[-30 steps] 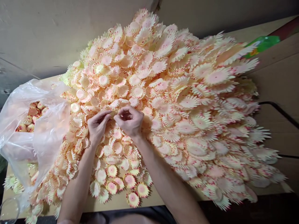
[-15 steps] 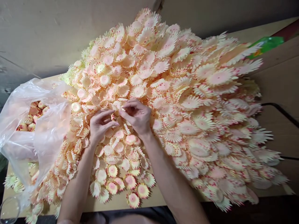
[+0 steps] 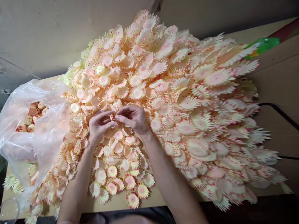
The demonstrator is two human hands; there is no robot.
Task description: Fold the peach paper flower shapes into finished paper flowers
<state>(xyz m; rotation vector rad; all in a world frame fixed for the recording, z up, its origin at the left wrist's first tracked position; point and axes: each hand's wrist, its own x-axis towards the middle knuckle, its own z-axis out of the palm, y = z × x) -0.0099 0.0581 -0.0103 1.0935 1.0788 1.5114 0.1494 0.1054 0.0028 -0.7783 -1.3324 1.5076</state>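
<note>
Both hands meet over a big heap of pale pink and cream petal discs (image 3: 187, 127) with red-tipped fringes. Between thumb and fingers, my left hand (image 3: 99, 124) holds a small curled petal piece (image 3: 112, 117) with red edges. From the right, my right hand (image 3: 134, 119) is at the same piece, its thumb and index finger pinched together close to it. Whether the right fingertips hold a disc of their own is too small to tell.
A clear plastic bag (image 3: 50, 124) with curled petal pieces (image 3: 32, 116) lies at the left. A green and red wrapper (image 3: 263, 46) sticks out at the upper right. A black cable (image 3: 280, 112) runs at the right edge. A clear round rim (image 3: 9, 208) shows bottom left.
My right hand has moved a little left and down, and its fingertips now meet the small curled piece at my left hand. The left hand has barely moved.
</note>
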